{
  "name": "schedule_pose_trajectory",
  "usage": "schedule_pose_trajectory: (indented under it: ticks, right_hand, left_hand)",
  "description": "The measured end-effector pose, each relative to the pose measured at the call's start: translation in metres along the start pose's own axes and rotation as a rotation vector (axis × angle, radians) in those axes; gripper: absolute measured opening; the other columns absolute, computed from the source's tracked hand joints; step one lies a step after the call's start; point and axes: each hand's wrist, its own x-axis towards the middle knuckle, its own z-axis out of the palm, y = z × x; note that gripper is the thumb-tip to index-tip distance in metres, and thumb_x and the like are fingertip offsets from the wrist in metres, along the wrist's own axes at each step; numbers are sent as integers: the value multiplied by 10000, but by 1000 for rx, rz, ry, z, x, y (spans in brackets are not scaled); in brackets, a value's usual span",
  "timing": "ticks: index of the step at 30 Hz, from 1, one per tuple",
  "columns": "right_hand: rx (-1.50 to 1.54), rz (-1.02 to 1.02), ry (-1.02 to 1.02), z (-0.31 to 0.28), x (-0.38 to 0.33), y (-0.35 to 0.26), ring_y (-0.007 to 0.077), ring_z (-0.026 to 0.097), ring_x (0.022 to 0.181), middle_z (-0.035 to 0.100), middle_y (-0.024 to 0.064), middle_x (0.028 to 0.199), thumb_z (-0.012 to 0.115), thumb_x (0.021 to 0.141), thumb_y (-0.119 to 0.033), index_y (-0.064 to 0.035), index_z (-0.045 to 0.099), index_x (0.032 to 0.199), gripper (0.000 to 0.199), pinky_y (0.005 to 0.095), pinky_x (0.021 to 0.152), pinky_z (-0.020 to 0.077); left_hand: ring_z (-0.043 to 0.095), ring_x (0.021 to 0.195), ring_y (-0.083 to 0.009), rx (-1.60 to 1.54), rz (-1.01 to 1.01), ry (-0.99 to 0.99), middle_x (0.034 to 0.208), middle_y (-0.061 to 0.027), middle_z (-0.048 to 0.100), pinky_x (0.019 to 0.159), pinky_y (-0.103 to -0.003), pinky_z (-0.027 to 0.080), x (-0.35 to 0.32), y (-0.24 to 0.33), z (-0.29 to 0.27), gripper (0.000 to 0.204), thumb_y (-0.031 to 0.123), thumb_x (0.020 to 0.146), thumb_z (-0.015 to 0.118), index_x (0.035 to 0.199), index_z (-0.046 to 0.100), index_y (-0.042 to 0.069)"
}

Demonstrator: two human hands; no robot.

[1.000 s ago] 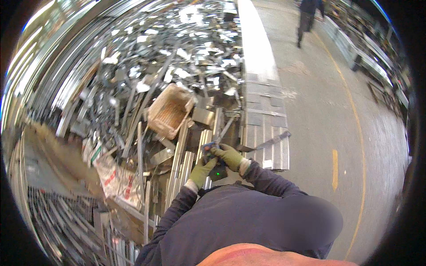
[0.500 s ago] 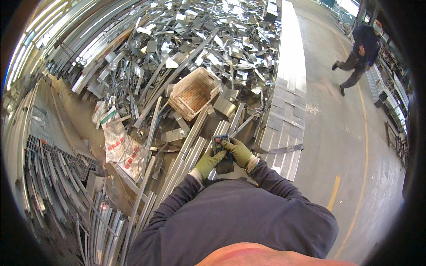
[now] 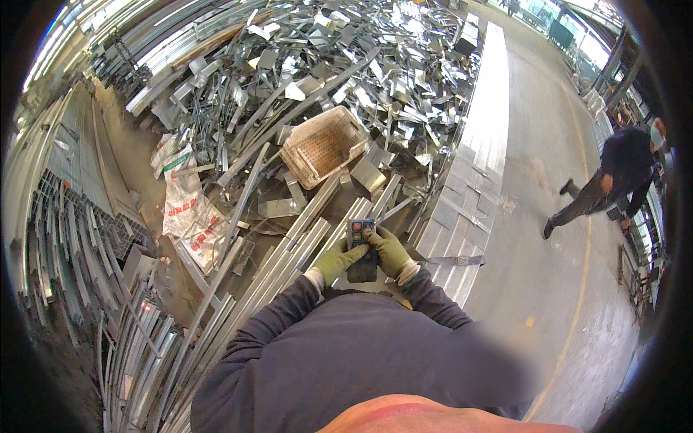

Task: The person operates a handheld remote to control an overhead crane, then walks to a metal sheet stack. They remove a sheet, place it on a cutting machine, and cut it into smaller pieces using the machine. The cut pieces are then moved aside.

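Between the fingers (image 3: 354, 255) of the left hand (image 3: 334, 263) and right hand (image 3: 390, 254), a controller (image 3: 363, 270) is held, judged light, stiff and best gripped along its sides.

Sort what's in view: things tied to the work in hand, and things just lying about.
In use:
- handheld control with coloured buttons
- gloved left hand and right hand, both holding it

Lying about:
- heap of metal scrap
- perforated crate
- white sack with red markings
- long metal profiles
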Motion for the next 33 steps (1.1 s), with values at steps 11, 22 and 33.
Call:
schedule_pose_trajectory:
  ticks: [11,22,33]
  right_hand:
    - [-13,-18,-43,-3,7,-2,215,696,1040,700,95,1183,619,1064,-254,-8,563,1359,388,363,912,577]
    - [-24,-19,-70,-8,17,2,231,701,1060,698,112,1207,585,1075,-188,-12,572,1359,335,375,926,589]
    - [-49,4,-61,-1,11,-6,229,698,1062,691,108,1204,588,1078,-205,-1,561,1367,356,375,933,587]
  left_hand:
    - [622,1169,-199,97,33,20,1278,-114,681,1024,-359,485,-4,15,3,649,515,994,679,1409,574,28]
    - [624,1150,-192,27,35,0,1267,-86,679,1009,-360,489,0,10,-1,607,500,993,689,1390,590,52]
    - [647,1104,-172,-43,39,69,1237,-93,696,972,-332,516,16,-19,-8,615,455,967,745,1381,581,31]
